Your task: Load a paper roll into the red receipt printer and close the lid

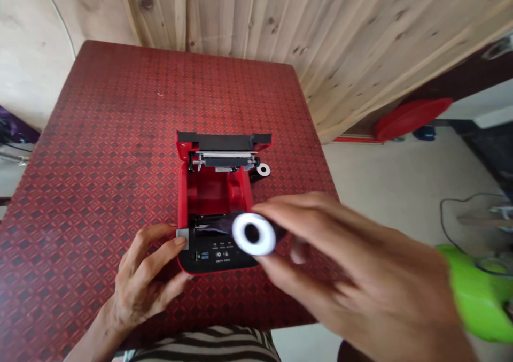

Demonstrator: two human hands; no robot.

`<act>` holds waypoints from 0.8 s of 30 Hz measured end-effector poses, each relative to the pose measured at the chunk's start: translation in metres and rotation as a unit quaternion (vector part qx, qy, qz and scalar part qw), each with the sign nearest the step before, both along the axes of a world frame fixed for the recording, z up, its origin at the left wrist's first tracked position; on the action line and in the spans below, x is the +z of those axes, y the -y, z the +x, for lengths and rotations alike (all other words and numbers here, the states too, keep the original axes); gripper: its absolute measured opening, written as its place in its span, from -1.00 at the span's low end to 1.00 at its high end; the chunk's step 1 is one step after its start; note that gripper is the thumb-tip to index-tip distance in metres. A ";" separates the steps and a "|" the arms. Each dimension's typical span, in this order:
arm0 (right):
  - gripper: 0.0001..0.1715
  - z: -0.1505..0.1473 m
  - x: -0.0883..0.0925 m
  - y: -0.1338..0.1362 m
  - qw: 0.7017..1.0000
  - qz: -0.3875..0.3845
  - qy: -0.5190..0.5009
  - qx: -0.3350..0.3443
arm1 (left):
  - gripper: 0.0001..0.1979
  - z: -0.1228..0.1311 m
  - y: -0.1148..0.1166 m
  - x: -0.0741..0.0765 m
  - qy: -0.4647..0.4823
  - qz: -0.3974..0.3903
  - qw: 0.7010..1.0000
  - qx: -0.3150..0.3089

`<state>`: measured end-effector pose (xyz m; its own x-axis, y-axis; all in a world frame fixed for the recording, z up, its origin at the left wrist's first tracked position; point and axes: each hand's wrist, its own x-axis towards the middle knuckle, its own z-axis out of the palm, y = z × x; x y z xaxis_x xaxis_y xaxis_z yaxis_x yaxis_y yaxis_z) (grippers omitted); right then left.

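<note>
On the table stands a small red and black receipt printer [224, 207] with its lid [224, 143] raised at the back and its red paper bay [212, 191] open. My left hand [148, 274] grips the printer's front left corner, a fingertip on the grey tab [182, 239] and the thumb low at the front edge. Above the printer's front right part, my right hand [340, 266] pinches a paper roll [239, 235] between thumb and fingers. Its white ring-shaped end faces me, its outside looks dark, and a dark strip reaches left from it. Motion blurs this hand slightly.
Another dark roll with a white end [263, 170] lies just right of the printer. The table [120, 110] has a red patterned cover and meets a wooden plank wall [248, 14]. A bright green object [476, 292] is at the right, beyond the table's edge.
</note>
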<state>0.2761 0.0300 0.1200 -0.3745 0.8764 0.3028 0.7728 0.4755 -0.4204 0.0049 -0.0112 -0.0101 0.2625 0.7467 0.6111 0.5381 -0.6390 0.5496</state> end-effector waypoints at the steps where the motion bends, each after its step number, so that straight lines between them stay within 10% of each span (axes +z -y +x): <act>1: -0.76 0.014 -0.002 0.008 0.998 -0.020 -0.056 -0.033 | -0.54 0.000 -0.001 0.000 0.002 0.004 1.000 0.000; 6: -0.67 0.058 -0.061 0.046 0.941 -0.107 -0.281 -0.152 | -0.54 0.002 -0.004 0.004 -0.013 0.021 1.000 0.013; 11: -0.70 0.040 -0.118 0.069 0.929 -0.204 -0.256 -0.175 | -0.50 0.003 -0.007 0.004 -0.029 0.041 0.998 0.024; 19: -0.70 0.021 -0.117 0.064 0.961 -0.162 -0.193 -0.113 | -0.46 0.000 -0.004 0.004 -0.039 0.040 0.998 0.011; 24: -0.37 0.057 -0.097 0.054 0.930 -0.284 -0.215 -0.092 | -0.47 0.003 -0.006 0.007 -0.036 0.043 0.998 0.009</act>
